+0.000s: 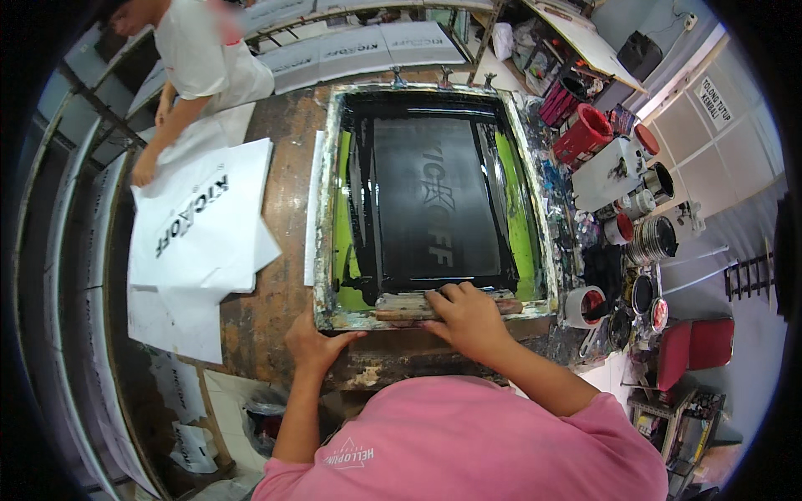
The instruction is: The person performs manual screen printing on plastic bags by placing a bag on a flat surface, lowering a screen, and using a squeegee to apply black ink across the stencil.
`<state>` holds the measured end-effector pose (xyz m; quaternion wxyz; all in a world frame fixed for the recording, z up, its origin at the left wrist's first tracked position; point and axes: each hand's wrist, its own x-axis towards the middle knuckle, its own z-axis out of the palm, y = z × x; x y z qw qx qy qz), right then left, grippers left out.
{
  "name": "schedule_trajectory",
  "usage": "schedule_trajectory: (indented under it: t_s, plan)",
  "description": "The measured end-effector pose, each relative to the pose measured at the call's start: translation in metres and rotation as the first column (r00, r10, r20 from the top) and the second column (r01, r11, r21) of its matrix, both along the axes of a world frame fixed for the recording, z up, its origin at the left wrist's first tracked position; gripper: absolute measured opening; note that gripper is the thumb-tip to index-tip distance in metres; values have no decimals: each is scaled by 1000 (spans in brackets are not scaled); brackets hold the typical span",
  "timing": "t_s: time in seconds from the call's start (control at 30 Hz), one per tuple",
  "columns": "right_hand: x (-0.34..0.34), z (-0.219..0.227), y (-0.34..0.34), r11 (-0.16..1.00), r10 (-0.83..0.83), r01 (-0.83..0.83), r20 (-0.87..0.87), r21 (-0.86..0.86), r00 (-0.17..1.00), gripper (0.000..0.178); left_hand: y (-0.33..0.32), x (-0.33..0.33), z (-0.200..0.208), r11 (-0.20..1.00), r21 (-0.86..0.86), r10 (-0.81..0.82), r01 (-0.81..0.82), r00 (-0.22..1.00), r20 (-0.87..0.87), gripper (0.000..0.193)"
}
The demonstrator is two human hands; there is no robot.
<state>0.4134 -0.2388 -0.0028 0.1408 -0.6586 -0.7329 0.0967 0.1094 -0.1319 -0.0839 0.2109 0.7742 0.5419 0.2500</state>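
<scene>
A silk-screen frame (547,242) lies flat on the table before me, its rim smeared with old paint. Black ink coats the mesh (434,184), with green strips along both sides and dark lettering showing in the middle. My right hand (469,320) is closed over a wooden squeegee (401,306) that rests across the near end of the screen. At the near left corner of the frame, my left hand (313,341) grips the rim, its thumb stretched along the near edge. A sheet edge (314,225) shows at the frame's left side.
On the table's left lies a stack of printed white sheets (200,217), touched by a co-worker's hand (144,169). Metal hinge clamps (445,77) stand along the frame's far edge. Ink buckets (582,138) and tins crowd the right, near a red chair (693,346). Racks (100,250) line the left.
</scene>
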Motion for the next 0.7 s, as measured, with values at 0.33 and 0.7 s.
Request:
schedule_trajectory:
  t_s: [0.33,0.7]
  plan:
    - [68,-42,146,980,22,-41,101,195,995,55,3,-7,-11,998,38,-50,52,998,-42,129]
    - [153,-51,326,954,-40,-28,219,298,975,41,4,-4,-6,993,107,-58,59,998,-16,128]
